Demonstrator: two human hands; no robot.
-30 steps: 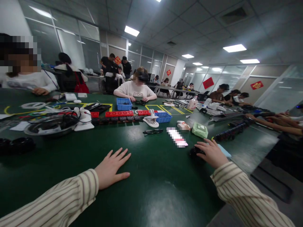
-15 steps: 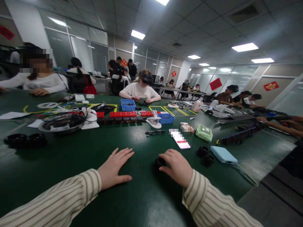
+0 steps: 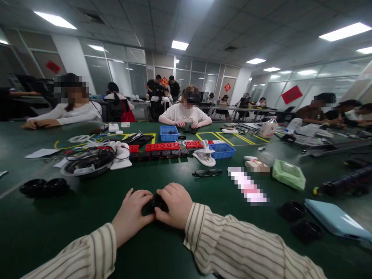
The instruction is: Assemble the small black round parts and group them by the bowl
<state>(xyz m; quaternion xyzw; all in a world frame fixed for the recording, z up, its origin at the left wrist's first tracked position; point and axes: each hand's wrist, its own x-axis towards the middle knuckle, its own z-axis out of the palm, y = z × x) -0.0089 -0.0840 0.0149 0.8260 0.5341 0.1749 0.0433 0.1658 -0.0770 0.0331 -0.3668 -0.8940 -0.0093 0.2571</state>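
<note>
Both my hands meet low over the green table. My right hand curls its thumb and fingers round a small black round part. From the other side, my left hand bends its thumb and fingertips against the same part. Much of the part is hidden by the fingers, so its exact kind does not show. Two similar black round parts sit to the right, and another pair stands side by side at the left.
Ahead lie folded glasses, a white clip, red socket strips and blue bins. A phone, green box and light blue case are rightward. A metal bowl with cables is leftward. A person sits opposite.
My right hand has carried the black part leftward to my left hand. My left hand has gone from spread fingers to curled round the part. The camera view has turned and levelled.
</note>
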